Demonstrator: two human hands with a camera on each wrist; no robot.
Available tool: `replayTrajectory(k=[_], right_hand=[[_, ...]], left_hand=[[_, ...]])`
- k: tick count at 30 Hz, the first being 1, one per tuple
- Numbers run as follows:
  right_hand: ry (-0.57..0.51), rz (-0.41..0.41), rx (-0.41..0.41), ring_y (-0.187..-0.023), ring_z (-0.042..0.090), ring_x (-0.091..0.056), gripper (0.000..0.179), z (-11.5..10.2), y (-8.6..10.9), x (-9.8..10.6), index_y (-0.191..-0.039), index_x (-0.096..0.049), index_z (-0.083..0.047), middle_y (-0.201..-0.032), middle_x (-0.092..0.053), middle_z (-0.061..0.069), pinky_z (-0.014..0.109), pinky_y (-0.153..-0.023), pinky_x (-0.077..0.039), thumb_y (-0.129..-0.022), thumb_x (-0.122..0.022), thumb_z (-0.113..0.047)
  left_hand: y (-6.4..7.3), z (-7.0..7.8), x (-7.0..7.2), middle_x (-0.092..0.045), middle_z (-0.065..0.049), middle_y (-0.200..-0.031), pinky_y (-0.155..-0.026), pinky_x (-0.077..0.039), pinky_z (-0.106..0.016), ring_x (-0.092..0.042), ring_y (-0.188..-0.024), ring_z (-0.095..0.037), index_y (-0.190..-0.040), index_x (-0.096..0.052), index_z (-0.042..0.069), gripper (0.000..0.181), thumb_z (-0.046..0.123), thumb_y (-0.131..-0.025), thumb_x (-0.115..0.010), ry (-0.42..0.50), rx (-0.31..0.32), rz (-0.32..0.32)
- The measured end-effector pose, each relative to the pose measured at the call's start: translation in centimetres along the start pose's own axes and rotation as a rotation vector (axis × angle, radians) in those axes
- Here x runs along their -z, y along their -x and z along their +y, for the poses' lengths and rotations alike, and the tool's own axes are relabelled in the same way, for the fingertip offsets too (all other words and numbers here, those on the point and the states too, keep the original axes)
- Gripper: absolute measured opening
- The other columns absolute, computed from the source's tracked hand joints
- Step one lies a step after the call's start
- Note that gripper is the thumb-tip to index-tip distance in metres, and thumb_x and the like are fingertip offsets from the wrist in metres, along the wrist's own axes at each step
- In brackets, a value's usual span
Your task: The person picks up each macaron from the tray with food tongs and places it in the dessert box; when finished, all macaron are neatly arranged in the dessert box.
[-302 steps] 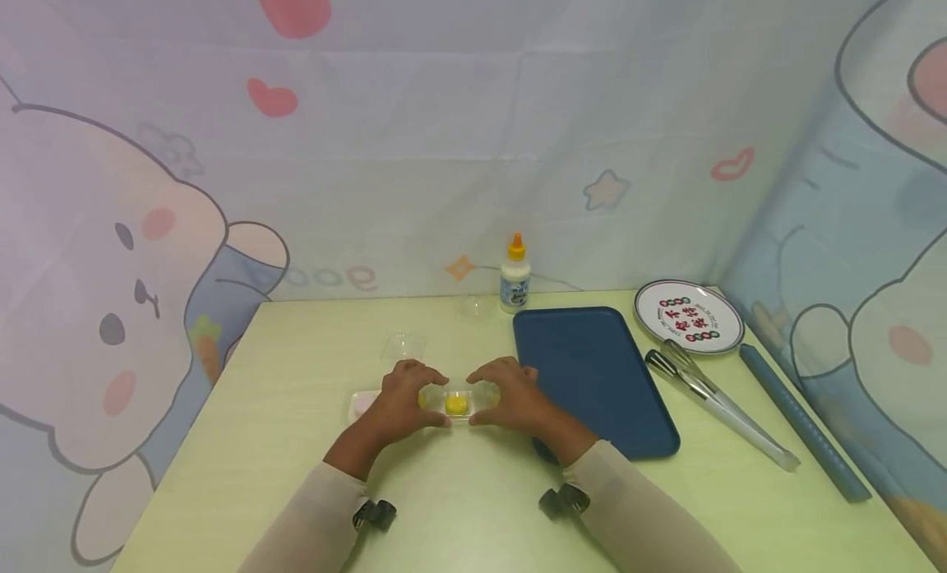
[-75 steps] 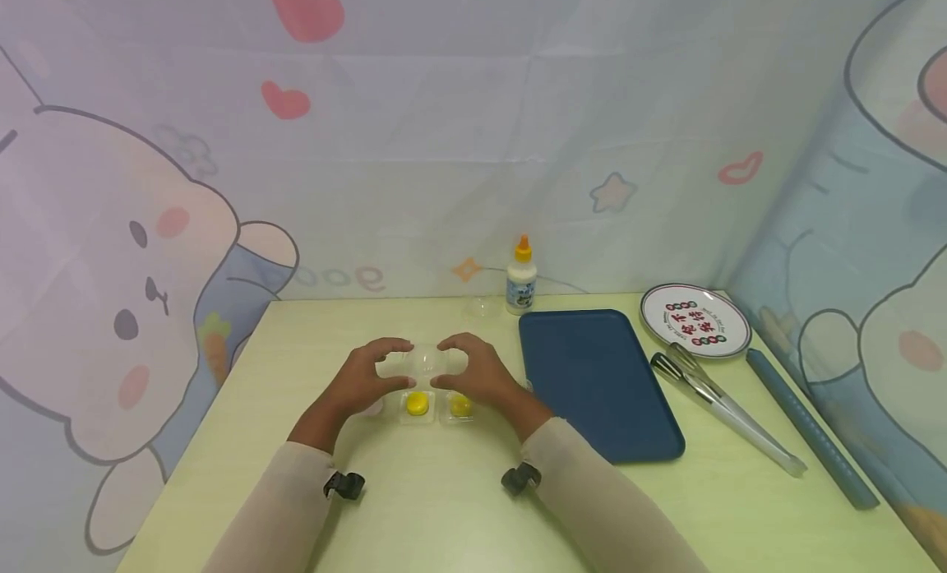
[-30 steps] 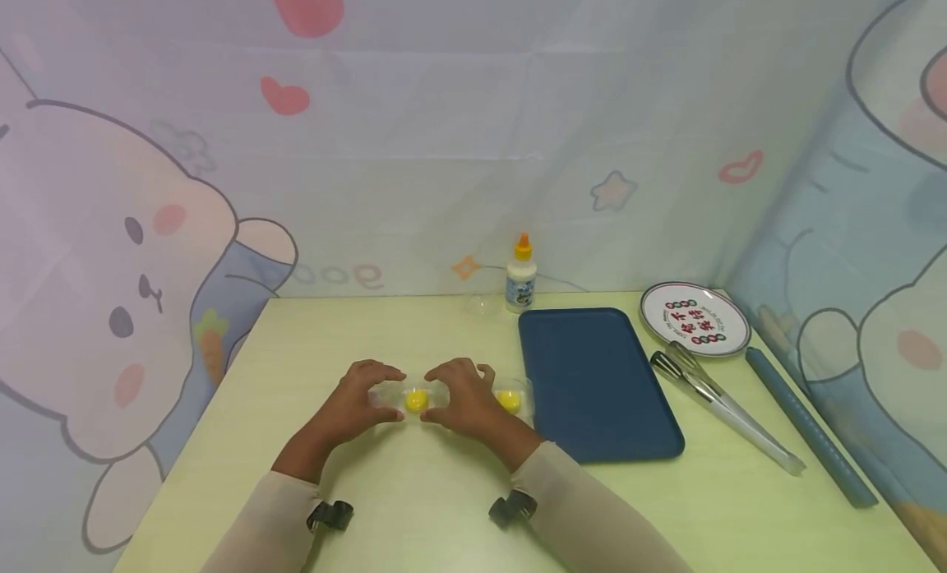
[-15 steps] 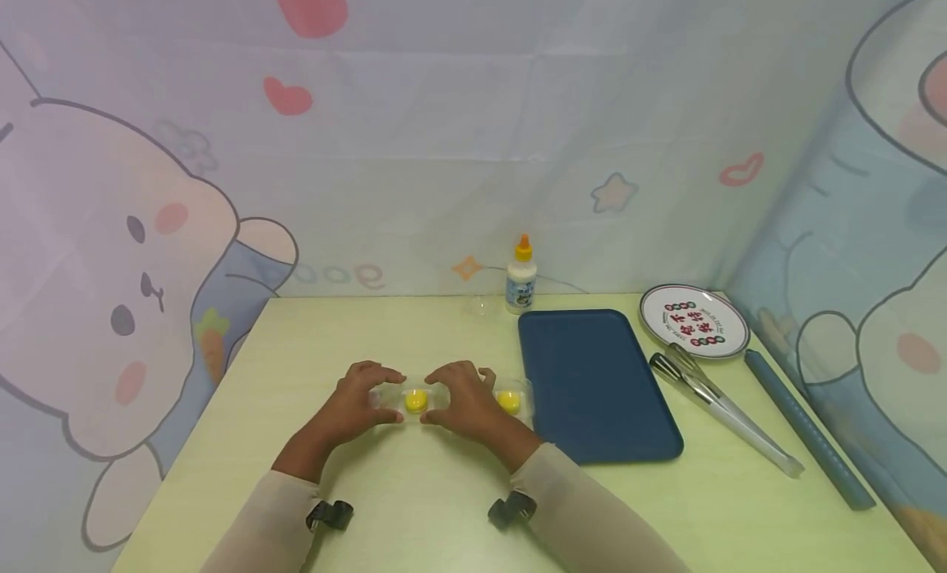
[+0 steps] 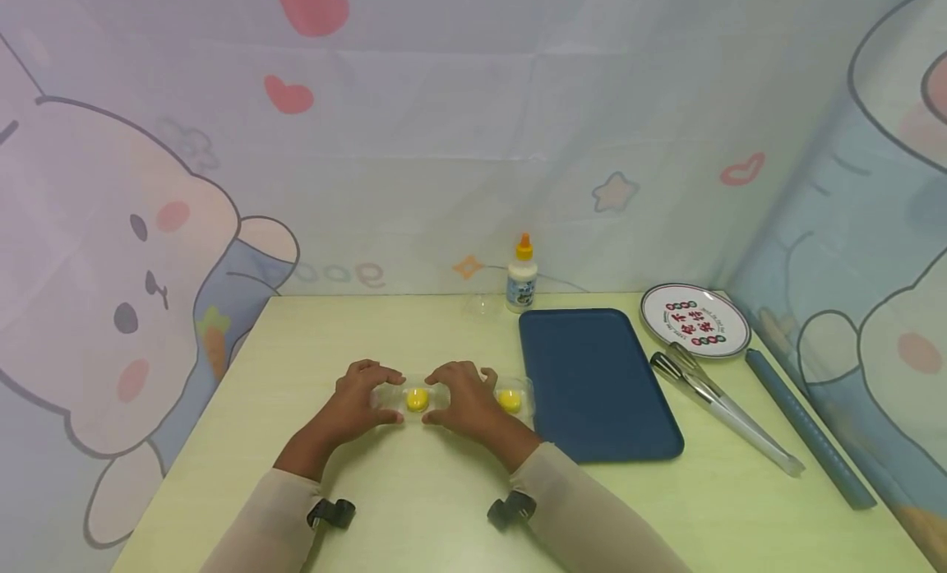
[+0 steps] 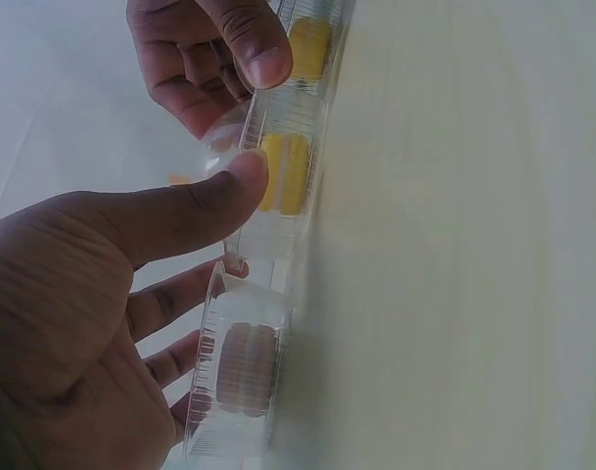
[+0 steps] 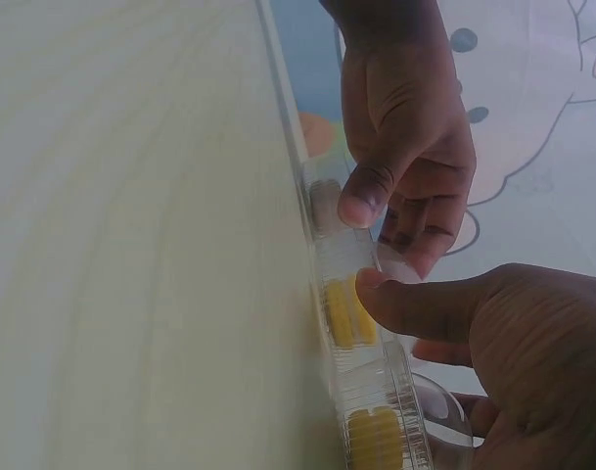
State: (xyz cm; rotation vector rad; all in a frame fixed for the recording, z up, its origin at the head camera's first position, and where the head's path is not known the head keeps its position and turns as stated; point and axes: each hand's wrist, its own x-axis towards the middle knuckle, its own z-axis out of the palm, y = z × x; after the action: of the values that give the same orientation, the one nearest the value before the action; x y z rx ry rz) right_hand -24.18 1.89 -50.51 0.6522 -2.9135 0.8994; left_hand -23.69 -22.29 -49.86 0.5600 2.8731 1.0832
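Both hands are at a small clear plastic box (image 5: 418,402) with a yellow macaron (image 5: 418,399) inside. My left hand (image 5: 357,402) grips its left side, thumb on the near wall and fingers behind. My right hand (image 5: 462,399) grips the right side the same way; both thumbs press the near wall in the wrist views. A second clear box with a yellow macaron (image 5: 509,401) stands right of my right hand. Beneath my left palm, a third box holds a brownish-pink macaron (image 6: 247,370), mostly hidden in the head view.
A dark blue tray (image 5: 599,384) lies right of the boxes. Beyond it are a patterned plate (image 5: 695,320), metal tongs (image 5: 721,404) and a grey-blue bar (image 5: 810,429). A glue-like bottle (image 5: 521,281) and a clear lid (image 5: 481,306) stand at the back.
Since 2.5 s ago, both hands have lowered a clear lid onto the middle box, and the other yellow macaron's box has shifted right. Over the last second the hands have barely moved.
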Motion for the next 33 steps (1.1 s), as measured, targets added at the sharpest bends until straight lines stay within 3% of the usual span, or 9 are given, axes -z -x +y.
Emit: replayTrajectory(k=[8, 14, 20, 23, 28, 33], right_hand=[[0.003, -0.011, -0.004, -0.145, 0.031, -0.052, 0.054, 0.1, 0.0, 0.1, -0.133, -0.073, -0.019, -0.146, -0.068, 0.005, 0.075, -0.122, -0.026, -0.086, -0.095, -0.034], [0.0, -0.026, 0.024, -0.146, 0.031, -0.051, 0.059, 0.3, 0.0, 0.4, -0.137, -0.071, -0.019, -0.147, -0.067, 0.005, 0.075, -0.121, -0.027, -0.085, -0.095, -0.038], [-0.074, -0.058, 0.044, -0.151, 0.034, -0.046, 0.063, 0.7, 0.0, 1.6, -0.144, -0.068, -0.018, -0.153, -0.063, 0.008, 0.077, -0.12, -0.024, -0.091, -0.088, -0.046], [-0.1, -0.067, 0.03, -0.153, 0.036, -0.045, 0.062, 1.0, -0.1, 2.2, -0.145, -0.067, -0.017, -0.155, -0.062, 0.009, 0.078, -0.12, -0.024, -0.095, -0.083, -0.049], [-0.119, -0.095, 0.0, -0.151, 0.038, -0.048, 0.06, 1.5, -0.4, 2.8, -0.148, -0.065, -0.015, -0.157, -0.061, 0.009, 0.077, -0.12, -0.026, -0.101, -0.075, -0.051], [-0.139, -0.107, 0.021, -0.149, 0.038, -0.052, 0.059, 1.5, -0.7, 3.2, -0.149, -0.063, -0.012, -0.155, -0.061, 0.011, 0.075, -0.116, -0.032, -0.104, -0.071, -0.049]], left_hand=[[-0.1, 0.1, 0.1, -0.064, -0.018, -0.146, -0.116, -0.027, -0.082, -0.035, -0.154, -0.052, -0.132, -0.071, 0.01, 0.056, 0.022, -0.083, -0.096, -0.015, -0.003, -0.006], [-0.1, 0.2, 0.5, -0.061, -0.018, -0.152, -0.117, -0.029, -0.081, -0.032, -0.155, -0.052, -0.15, -0.063, 0.013, 0.077, 0.026, -0.082, -0.098, -0.045, -0.004, -0.033], [-0.3, 0.5, 1.0, -0.06, -0.019, -0.154, -0.116, -0.026, -0.081, -0.037, -0.152, -0.053, -0.155, -0.057, 0.01, 0.085, 0.031, -0.082, -0.097, -0.061, -0.069, -0.043], [-0.7, 0.8, 1.2, -0.059, -0.02, -0.156, -0.113, -0.027, -0.081, -0.04, -0.151, -0.053, -0.153, -0.058, 0.007, 0.084, 0.034, -0.084, -0.096, -0.072, -0.096, -0.049], [-1.6, 1.5, 1.2, -0.053, -0.021, -0.164, -0.115, -0.025, -0.085, -0.038, -0.156, -0.052, -0.157, -0.055, 0.008, 0.084, 0.04, -0.088, -0.092, -0.072, -0.074, -0.096], [-2.5, 2.4, 1.0, -0.05, -0.021, -0.167, -0.116, -0.023, -0.087, -0.036, -0.157, -0.052, -0.158, -0.054, 0.009, 0.083, 0.038, -0.089, -0.091, -0.047, -0.074, -0.116]])
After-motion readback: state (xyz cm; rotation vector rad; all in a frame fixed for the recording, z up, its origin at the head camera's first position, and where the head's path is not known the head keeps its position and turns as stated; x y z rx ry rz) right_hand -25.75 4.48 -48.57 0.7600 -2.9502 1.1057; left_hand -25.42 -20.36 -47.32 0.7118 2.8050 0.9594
